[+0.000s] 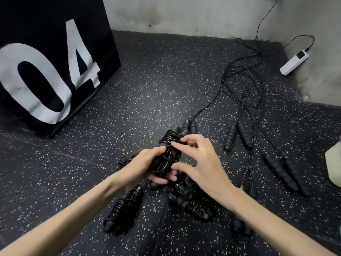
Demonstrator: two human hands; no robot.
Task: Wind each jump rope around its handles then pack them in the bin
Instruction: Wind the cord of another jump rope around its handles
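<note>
Left hand [147, 166]: clasps wound jump rope [168, 151] by its handles, above the floor
Right hand [198, 159]: fingertips pinch the cord on that bundle
Wound bundles [121, 209]: on floor [147, 89] below hands
Loose ropes [239, 133]: right, unwound
Black box [46, 61]: far left

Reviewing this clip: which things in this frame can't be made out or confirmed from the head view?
- Wound rope bundle in the left hand: its free end is hidden by the fingers of the right hand.
- Pale object at the right edge: cut off, so whether it is the bin is unclear.
- Loose ropes near the wall: black strands overlap, so their count is uncertain.
- Handles under the right forearm: partly hidden.
</note>
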